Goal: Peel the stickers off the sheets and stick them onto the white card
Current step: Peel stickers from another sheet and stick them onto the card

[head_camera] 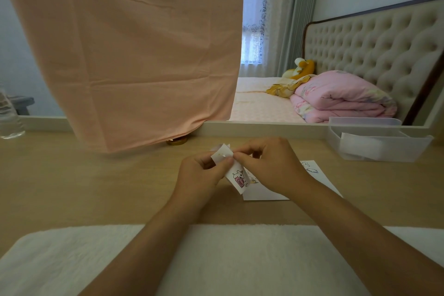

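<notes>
Left hand (201,170): its fingers are curling round the sticker sheet (236,175), the thumb pinching it and holding it up over the desk (72,187).
Right hand (271,166): its fingers are pinching the sheet's top beside the left thumb, probably picking at a sticker edge; whether anything is lifting, I cannot tell.
White card (319,185): lying flat right of the desk's middle, partly under the right hand.
Done: cartoon stickers (310,168) are already sitting at the card's far corner, with another near its left edge.
Left: at least 1 pink animal sticker is waiting on the sheet; the task looks partway through.
</notes>
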Motion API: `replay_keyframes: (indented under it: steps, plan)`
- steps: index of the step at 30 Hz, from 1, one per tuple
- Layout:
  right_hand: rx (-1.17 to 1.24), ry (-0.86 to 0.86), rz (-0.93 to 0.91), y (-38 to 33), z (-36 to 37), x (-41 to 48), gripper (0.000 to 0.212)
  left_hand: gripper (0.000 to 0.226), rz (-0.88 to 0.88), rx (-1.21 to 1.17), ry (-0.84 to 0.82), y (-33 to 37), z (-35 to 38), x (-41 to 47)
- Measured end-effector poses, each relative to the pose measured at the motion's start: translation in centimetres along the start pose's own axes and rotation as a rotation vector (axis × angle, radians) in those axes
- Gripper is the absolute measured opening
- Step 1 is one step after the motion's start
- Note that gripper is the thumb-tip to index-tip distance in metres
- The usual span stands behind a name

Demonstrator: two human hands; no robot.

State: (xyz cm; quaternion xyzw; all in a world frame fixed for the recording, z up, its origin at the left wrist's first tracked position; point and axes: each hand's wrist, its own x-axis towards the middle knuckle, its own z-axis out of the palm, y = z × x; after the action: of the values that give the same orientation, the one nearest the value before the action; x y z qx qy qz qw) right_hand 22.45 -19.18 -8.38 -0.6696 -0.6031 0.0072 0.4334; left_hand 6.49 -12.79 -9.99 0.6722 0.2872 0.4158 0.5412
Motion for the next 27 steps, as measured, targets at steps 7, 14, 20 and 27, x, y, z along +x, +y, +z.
replay_keyframes:
  steps: [7,14,20,27]
  plan:
    - [0.045,-0.005,0.047,0.0,0.2,-0.1,0.012,0.013,-0.014,-0.009,0.019,-0.2,0.2,0.1]
    - [0.119,0.017,0.089,-0.5,0.3,-0.2,0.011,0.022,0.005,-0.012,0.031,-0.1,0.1,0.1]
    - [0.149,0.035,0.103,-0.8,0.2,-0.3,0.009,0.019,-0.07,-0.117,0.016,0.5,0.2,0.0]
    - [0.172,0.036,0.123,-1.0,0.0,-0.4,0.009,0.017,-0.084,-0.157,0.022,0.6,0.1,0.1]
